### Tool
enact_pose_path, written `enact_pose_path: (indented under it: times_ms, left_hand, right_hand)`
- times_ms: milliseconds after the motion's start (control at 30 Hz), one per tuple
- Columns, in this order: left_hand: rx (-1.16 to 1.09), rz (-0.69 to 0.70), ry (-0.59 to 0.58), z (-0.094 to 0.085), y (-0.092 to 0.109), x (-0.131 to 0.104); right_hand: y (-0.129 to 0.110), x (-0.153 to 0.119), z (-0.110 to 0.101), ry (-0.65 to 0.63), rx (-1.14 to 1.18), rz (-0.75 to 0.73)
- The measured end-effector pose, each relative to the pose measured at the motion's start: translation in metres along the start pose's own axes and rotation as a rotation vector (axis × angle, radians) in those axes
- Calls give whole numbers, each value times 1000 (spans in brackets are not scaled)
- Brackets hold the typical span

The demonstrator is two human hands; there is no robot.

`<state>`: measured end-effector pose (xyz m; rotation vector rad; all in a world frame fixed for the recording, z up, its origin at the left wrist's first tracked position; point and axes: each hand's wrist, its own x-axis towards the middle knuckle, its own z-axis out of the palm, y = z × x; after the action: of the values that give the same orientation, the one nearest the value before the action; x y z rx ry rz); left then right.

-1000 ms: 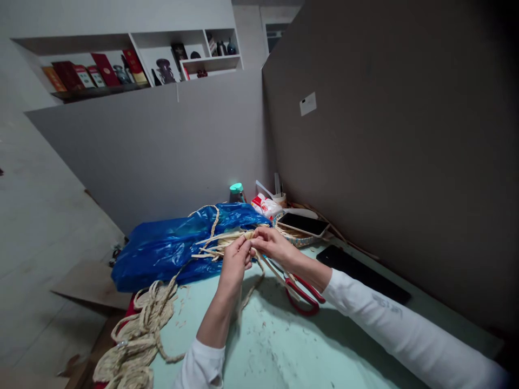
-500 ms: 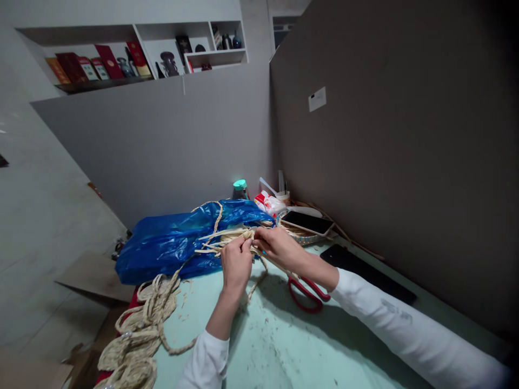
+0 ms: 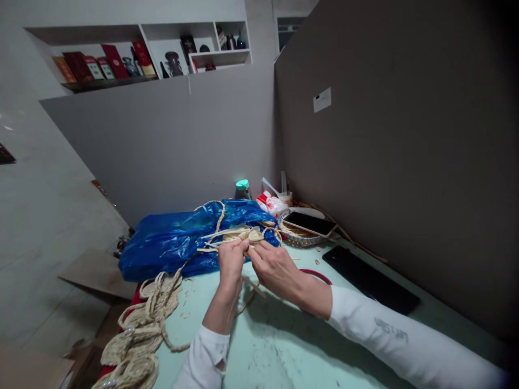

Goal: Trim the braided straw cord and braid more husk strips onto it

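Observation:
Pale flat straw strands (image 3: 233,235) fan out above and to the left of my hands, over a blue plastic bag. My left hand (image 3: 232,262) is closed on the near end of this bundle, thumb pressed against the fingers. Right beside it, my right hand (image 3: 273,267) has its fingers curled in on the strands too; its fingertips are partly hidden. A braided straw cord (image 3: 247,302) hangs below the hands to the table. Under my right forearm, the red handle of scissors (image 3: 318,276) shows in part.
The blue bag (image 3: 162,243) lies at the back left of the pale green table (image 3: 267,351). Coiled straw braid (image 3: 132,346) runs along the left edge. A phone (image 3: 310,223) rests on a round basket (image 3: 298,237). A long black object (image 3: 371,278) lies at right. Grey partitions (image 3: 203,135) stand behind.
My right hand has moved down and slightly left, in close to my left hand. It now covers more of the scissors. A loop of straw at the bundle's right is now uncovered.

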<state>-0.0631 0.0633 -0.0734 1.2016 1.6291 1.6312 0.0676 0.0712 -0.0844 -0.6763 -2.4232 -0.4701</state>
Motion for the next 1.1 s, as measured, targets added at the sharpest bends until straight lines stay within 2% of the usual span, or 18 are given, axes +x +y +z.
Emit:
enact_pose_path:
  times_ms: [100,200,333,433,500,533,667,733,867,967,1100]
  left_hand:
    - [-111,-92,-27,0,1,-1]
    - [-167,-132,-37,-1,2,0]
    - [-184,-102,-79,-4,6,4]
    - [-195,-86,-153,-5,12,2]
    - [-200,-99,-228,-4,18,-2]
    - [-201,-111,-276,-3,22,-5]
    - [-210,-187,-484,-1,31,-12]
    - [-220,-224,-554,-2,31,-12]
    - [-240,-255,-619,-4,27,-10]
    - [-238,-265,-659,-5,26,-10]
    - [-160,-148,-664,-4,29,-13]
  right_hand:
    - [-10,-4,1,-17,-80,-119]
    - [-15,-4,-4,-30,5,-116]
    - [-7,5,-15,-37,437,107]
    - [15,16,-24,59,673,371]
    - [34,21,-27,84,779,486]
    - [44,22,-28,58,880,481]
    - [66,18,-27,-245,1500,336]
    - [67,17,-24,-269,1647,315]
    - [65,19,-16,-156,1668,360]
    - [67,21,-11,-165,1612,332]
    - [65,20,-10,-108,1643,372]
